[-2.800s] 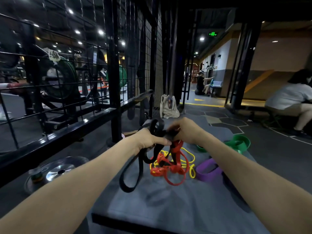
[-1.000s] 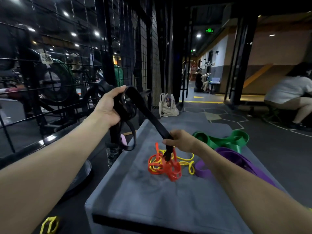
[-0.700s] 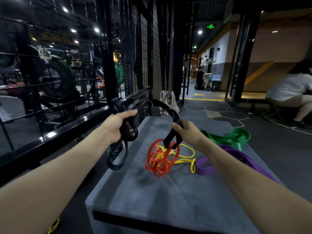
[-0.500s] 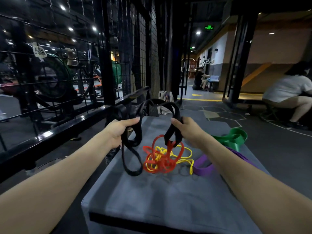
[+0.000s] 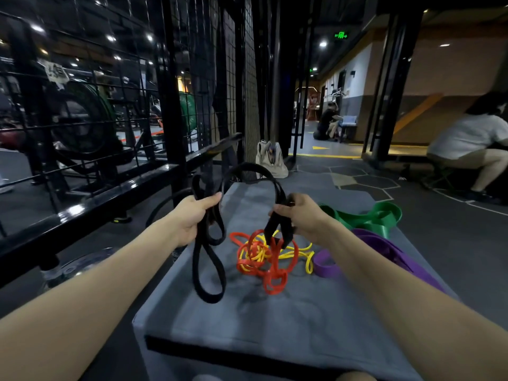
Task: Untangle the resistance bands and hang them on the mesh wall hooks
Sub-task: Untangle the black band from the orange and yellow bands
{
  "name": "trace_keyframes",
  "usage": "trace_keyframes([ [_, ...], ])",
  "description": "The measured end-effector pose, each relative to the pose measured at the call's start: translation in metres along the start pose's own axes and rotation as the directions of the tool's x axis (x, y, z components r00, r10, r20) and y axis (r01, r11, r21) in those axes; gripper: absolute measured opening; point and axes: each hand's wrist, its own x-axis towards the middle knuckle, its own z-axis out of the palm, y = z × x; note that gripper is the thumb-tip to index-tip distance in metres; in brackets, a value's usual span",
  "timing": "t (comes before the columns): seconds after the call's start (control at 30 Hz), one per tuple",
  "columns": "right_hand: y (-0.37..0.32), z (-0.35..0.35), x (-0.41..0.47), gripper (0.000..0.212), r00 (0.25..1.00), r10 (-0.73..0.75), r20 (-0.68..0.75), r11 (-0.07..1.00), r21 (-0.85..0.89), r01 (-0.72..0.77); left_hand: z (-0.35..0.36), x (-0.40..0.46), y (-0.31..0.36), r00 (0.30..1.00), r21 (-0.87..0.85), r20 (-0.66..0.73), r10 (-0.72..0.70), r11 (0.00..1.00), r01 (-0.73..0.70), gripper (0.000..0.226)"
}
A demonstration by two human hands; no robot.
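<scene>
On grey bench (image 5: 275,320): bands, by mesh wall (image 5: 209,86).

Our body, as we see it: two bare forearms entering from the lower corners of the frame, no sleeves, watch or rings visible; left hand (image 5: 192,218) and right hand (image 5: 301,215) ungloved.

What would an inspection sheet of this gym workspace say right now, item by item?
Surface: grey padded bench, bands lying on it.
Job's things: black band held up, arching between both hands; red band and yellow band tangled; purple band and green band beside them.
Clutter: beige bag on floor.
Grippers: left hand and right hand each grip the black band.
Cables: nothing seen.
Surroundings: mesh wall at left; seated person at right.
</scene>
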Motion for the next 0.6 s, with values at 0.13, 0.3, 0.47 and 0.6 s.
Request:
trace_keyframes([
  [0.13, 0.0, 0.023, -0.003, 0.014, 0.996, -0.016, 0.083, 0.999, -0.036, 0.019, 0.003, -0.003, -0.008, 0.996, -0.065, 0.085, -0.033, 0.997, 0.038, 0.038],
  [0.3, -0.006, 0.053, -0.009, 0.017, 0.958, 0.053, 0.28, 0.947, 0.29, -0.137, 0.013, -0.009, -0.041, 0.968, 0.229, 0.218, 0.121, 0.958, -0.171, 0.034],
  [0.47, -0.004, 0.067, -0.005, 0.022, 0.961, 0.11, 0.252, 0.951, 0.255, -0.176, 0.021, -0.012, -0.044, 0.927, 0.342, 0.281, 0.247, 0.877, -0.337, 0.038],
  [0.6, -0.006, 0.073, -0.001, 0.026, 0.972, 0.118, 0.202, 0.988, 0.07, -0.135, 0.021, -0.014, -0.046, 0.947, 0.413, 0.236, 0.22, 0.859, -0.303, 0.029],
])
